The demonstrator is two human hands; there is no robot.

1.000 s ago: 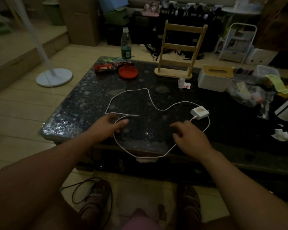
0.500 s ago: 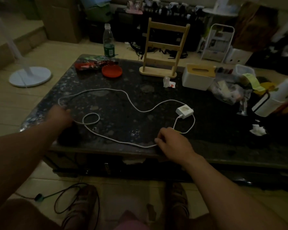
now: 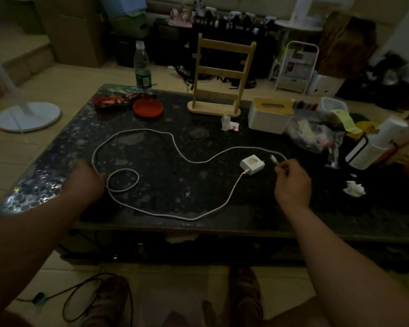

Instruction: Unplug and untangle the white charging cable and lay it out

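**Spotter:** Where's the cable right now?

**Me:** The white charging cable [image 3: 170, 138] lies across the dark bench [image 3: 222, 208]. One end is plugged into the white adapter [image 3: 252, 164], from there it sweeps toward the near edge, curls into a small closed loop [image 3: 123, 180] on the left, arcs away from me and comes back past the adapter to the free connector [image 3: 273, 159].

**Spotter:** And the hands?

**Me:** My right hand [image 3: 292, 185] has its fingers pinched on the free end, just beside the adapter, with the connector tip sticking out above my fingertips. My left hand [image 3: 86, 179] is down on the bench at the bend beside the loop. Its fingers are curled, touching or pressing the cord, but I cannot tell whether they actually grip it.

**Spotter:** What worries you?

**Me:** Three things, I think. The loop crosses over itself, so if I pull the free end outward while the left pins the bend, it could cinch into a knot instead of opening. The adapter looks light and is still attached; a tug would likely drag it toward the tissue box [image 3: 270, 116] and the plastic bag [image 3: 316, 135]. And the lowest stretch runs near the bench's front edge, where slack could slip off to the floor.
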